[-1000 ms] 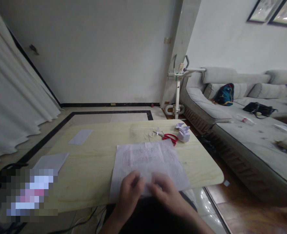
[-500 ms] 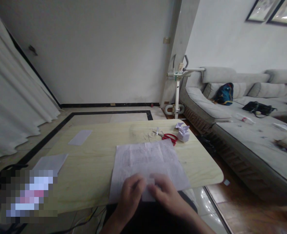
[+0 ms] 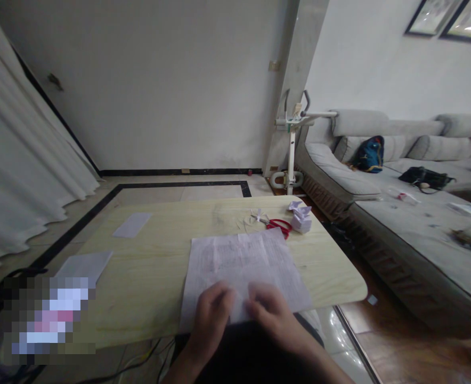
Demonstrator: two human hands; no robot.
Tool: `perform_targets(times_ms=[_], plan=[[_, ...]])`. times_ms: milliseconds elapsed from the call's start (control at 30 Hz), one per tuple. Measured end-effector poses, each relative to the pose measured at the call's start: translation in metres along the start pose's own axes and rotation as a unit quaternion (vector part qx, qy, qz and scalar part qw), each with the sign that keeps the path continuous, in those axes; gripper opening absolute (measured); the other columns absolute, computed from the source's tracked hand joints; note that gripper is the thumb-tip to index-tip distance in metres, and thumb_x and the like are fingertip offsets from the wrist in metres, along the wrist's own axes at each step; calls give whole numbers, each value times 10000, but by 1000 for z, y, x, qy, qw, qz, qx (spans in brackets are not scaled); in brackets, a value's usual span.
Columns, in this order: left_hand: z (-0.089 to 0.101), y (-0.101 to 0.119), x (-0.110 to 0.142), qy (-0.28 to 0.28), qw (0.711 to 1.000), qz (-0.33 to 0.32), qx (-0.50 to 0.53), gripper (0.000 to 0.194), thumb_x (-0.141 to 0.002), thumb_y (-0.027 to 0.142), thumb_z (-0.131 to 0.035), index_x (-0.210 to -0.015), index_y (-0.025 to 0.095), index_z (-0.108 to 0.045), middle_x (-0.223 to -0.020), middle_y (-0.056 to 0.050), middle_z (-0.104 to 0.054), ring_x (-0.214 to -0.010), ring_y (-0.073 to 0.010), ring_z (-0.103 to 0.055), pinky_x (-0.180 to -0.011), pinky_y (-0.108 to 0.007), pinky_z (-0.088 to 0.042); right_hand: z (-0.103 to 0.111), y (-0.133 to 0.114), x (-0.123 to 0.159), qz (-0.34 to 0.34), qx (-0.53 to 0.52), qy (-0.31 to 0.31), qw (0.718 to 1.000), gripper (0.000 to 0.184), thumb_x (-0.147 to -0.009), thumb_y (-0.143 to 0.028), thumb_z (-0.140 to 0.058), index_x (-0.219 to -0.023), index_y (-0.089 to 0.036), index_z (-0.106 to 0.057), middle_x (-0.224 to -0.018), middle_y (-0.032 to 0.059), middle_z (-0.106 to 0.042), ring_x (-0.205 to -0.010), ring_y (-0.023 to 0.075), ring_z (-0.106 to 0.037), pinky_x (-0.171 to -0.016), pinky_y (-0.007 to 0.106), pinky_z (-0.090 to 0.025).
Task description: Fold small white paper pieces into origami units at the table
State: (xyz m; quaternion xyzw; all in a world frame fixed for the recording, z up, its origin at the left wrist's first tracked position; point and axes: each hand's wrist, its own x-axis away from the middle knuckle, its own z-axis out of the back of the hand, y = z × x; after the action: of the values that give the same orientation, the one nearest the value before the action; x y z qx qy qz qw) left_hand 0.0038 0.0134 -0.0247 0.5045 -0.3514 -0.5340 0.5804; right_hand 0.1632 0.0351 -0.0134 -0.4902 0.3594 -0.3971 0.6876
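A large creased sheet of paper [image 3: 239,256] with faint print lies on the table's near side. Both hands are over its front edge, thumbs facing each other. My left hand [image 3: 214,312] is closed, thumb against the curled fingers. Opposite it, my right hand [image 3: 270,312] is also curled closed, its fingertips blurred. A pale papery patch shows between the thumbs; whether it is a separate piece or the sheet below, I cannot tell. Beyond the sheet lie red-handled scissors [image 3: 279,227] with thin scraps by the blades. Folded paper pieces [image 3: 300,220] sit right of them.
The pale wooden table [image 3: 151,288] also carries a small paper [image 3: 132,224] at the far left and another paper [image 3: 86,266] at the left edge. A pixelated patch covers the lower left. A grey sofa [image 3: 403,240] stands right, an exercise machine [image 3: 291,149] behind.
My hands have drawn slightly apart at the fingertips. The small pale paper seen between them before no longer stands out clearly. The things on the table have not moved.
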Motion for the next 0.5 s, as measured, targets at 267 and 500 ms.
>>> perform_targets(times_ms=[267,500], plan=[[-3,-11,-1,37,999,24,16,230,-807,411,-594,-711,203,-610,-596,17,-582,-558,-162,-567,-503,-236,-482,-1,7,-2,26,29,62,997,260,-840,-316,-521,-618,-211,-435,-625,-20,-467,-644,163,-478,-617,273,-398],[-2,-6,1,-27,993,-101,-48,168,-911,286,-531,-1019,216,-638,-978,-57,-713,-890,-198,-668,-793,-295,-534,0,10,-5,175,198,104,959,132,-789,-101,-542,-697,-195,-543,-705,28,-559,-660,174,-514,-602,288,-389]])
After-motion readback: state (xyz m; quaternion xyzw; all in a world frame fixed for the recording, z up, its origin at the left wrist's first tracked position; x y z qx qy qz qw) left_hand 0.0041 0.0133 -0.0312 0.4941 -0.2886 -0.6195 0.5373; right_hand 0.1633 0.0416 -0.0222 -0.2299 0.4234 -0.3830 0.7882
